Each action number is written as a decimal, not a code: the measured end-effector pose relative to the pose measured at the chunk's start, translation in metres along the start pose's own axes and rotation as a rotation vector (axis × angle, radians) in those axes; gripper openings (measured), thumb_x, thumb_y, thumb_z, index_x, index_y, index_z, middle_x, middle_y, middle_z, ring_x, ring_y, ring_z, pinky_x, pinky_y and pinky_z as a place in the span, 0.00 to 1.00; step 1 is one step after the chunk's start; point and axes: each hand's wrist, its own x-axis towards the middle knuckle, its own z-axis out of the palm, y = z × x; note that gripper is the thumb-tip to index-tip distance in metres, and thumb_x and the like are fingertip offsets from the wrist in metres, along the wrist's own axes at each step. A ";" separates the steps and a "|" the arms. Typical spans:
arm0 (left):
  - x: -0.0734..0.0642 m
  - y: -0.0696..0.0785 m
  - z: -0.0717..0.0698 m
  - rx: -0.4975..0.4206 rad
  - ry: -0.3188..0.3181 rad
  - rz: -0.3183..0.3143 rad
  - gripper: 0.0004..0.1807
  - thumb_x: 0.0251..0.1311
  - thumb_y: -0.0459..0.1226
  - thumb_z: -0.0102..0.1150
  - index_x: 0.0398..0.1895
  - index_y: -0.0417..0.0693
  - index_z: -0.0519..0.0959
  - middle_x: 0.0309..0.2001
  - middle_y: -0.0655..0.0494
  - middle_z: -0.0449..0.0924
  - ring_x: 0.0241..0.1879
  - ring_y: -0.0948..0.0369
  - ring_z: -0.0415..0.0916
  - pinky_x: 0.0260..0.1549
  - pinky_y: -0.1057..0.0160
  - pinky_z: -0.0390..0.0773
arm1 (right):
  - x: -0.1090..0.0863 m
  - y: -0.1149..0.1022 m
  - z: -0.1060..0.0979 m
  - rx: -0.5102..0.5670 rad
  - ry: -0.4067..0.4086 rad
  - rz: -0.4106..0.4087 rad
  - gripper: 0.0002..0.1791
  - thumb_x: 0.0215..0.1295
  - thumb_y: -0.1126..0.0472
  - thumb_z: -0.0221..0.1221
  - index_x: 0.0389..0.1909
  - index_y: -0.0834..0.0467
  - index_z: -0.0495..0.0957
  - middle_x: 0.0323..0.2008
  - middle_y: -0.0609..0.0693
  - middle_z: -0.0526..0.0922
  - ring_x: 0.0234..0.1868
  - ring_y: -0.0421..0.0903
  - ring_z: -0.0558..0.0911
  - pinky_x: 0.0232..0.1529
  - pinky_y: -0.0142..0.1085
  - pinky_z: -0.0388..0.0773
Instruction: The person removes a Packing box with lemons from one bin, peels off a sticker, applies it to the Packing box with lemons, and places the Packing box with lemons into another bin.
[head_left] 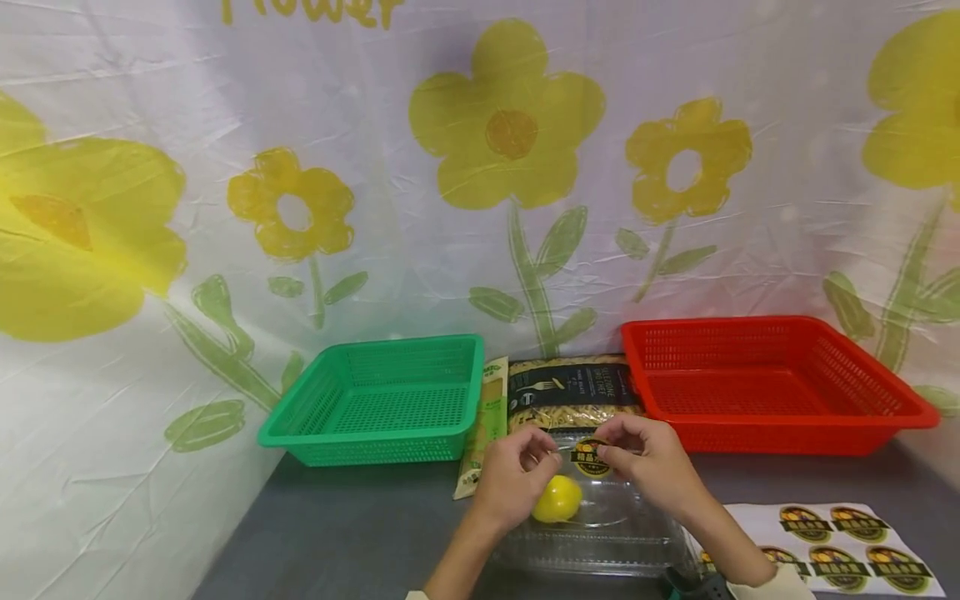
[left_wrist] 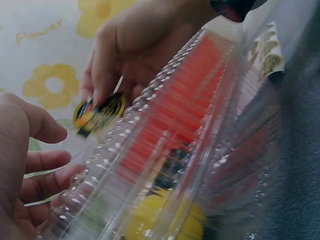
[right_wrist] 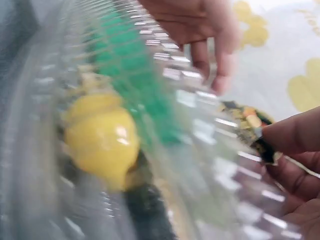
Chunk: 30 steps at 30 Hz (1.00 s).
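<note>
My right hand is pinching the sticker over the clear box, left hand loosely open steadying beside it; it's risking creasing if the lid flexes

Round black-and-yellow sticker at the clear clamshell box; yellow fruit inside.

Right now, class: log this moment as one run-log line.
right hand: pinches sticker | left hand: at clamshell rim | inside: lemon | sheet: right

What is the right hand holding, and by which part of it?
The right hand pinches a round yellow-and-black sticker by its edge, over the clear plastic box.
</note>
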 end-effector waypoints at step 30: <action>0.003 0.002 0.008 0.485 -0.050 0.007 0.08 0.59 0.38 0.71 0.27 0.59 0.80 0.26 0.73 0.76 0.30 0.69 0.72 0.30 0.66 0.70 | 0.002 0.013 0.020 -0.424 -0.086 -0.119 0.07 0.60 0.68 0.70 0.33 0.53 0.84 0.27 0.39 0.83 0.24 0.33 0.76 0.26 0.30 0.77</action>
